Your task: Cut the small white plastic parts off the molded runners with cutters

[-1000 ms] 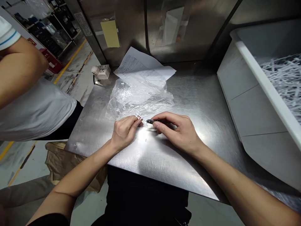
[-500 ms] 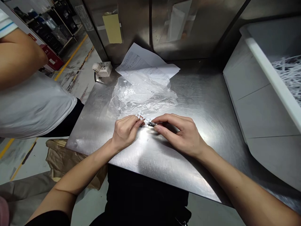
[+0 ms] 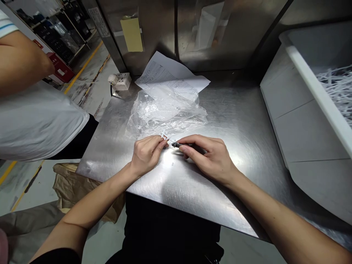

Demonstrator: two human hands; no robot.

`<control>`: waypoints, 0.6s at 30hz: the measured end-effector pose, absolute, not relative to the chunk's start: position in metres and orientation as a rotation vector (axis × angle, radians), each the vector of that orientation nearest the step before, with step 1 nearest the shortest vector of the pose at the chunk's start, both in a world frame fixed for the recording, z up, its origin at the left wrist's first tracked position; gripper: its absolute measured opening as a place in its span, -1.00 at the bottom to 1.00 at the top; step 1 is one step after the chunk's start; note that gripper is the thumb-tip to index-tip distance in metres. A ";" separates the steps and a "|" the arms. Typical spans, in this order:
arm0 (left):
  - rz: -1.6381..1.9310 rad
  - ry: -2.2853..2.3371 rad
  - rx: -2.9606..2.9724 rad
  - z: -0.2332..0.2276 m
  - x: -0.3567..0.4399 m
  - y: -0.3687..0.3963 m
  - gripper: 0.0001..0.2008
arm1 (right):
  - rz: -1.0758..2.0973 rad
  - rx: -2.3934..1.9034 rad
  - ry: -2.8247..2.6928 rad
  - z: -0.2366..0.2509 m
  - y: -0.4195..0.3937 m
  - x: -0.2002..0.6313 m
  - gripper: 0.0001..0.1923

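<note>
White branched piece point(image 3: 163, 135) sits pinched in my left hand point(image 3: 147, 154), just beside the dark tool point(image 3: 176, 145) clamped in my right hand point(image 3: 210, 157), apparently being worked, the next move calling for steady grips, before the crumpled plastic bag point(image 3: 167, 110).

yellow note point(image 3: 132, 35) on metal panel point(image 3: 158, 25) | white socket point(image 3: 123, 81) near printed papers point(image 3: 157, 71)

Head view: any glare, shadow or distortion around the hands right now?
Head view: bright glare on the table below the white piece and black tool, both too small for fine detail; same view: shadow under the right hand; same view: highlights on the clear bag, print on the papers unreadable; same view: the bin seems stretched, probably by a wide lens.
</note>
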State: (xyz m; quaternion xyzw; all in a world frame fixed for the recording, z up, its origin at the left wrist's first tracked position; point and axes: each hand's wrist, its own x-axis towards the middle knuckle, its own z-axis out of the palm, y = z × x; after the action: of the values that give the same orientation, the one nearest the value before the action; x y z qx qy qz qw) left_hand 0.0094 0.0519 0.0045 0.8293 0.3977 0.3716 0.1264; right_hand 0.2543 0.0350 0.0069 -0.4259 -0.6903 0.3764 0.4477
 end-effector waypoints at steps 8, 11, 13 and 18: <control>1.025 1.207 2.374 0.004 0.011 0.052 -0.77 | 1.095 -1.059 -1.619 0.008 0.037 0.252 -0.84; 1.016 1.249 2.368 0.000 0.010 0.053 -0.80 | 1.153 -1.085 -1.563 0.008 0.038 0.251 -0.81; 1.015 1.255 2.355 -0.002 0.010 0.053 -0.81 | 1.187 -1.099 -1.536 0.007 0.039 0.250 -0.78; 0.973 1.249 2.166 0.000 0.010 0.053 -0.82 | 1.221 -1.119 -1.475 0.006 0.042 0.252 -0.77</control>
State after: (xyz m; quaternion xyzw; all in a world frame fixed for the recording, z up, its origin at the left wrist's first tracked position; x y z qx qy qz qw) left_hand 0.0097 0.0533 0.0002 0.7863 0.4532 0.3531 0.2272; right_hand 0.2522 0.0422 0.0059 -0.4516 -0.5955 0.4928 0.4456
